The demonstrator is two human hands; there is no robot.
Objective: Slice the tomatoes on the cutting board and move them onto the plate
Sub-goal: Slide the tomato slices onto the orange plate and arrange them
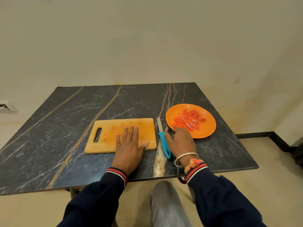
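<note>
A dark table (65, 128) with a marble pattern of pale and golden veins stands against a plain cream wall (147, 46). The tomato slices (188, 120) lie in a loose heap on the orange plate (208, 130), which sits on the right part of the table. The wooden cutting board (111, 136) lies to the left of the plate, its handle slot at the left end.

Between board and plate, the knife (163, 138) lies on the table with its blue handle toward the person and its blade pointing away. The right hand (180, 141) rests just beside it. The thumb is close to the handle and the fingers reach to the near rim of the plate. They are loosely bent and grasp nothing; whether they touch the rim cannot be told. The left hand (129, 148) lies flat, palm down, fingers straight and spread on the near right part of the board, holding nothing.

A silver bangle (185, 157) and an orange thread band (194, 163) circle the right wrist. Both sleeves are dark blue with red and white striped cuffs. A grey trouser leg (164, 205) shows below the table edge, over a beige floor. A wall socket (6, 106) sits at far left.
</note>
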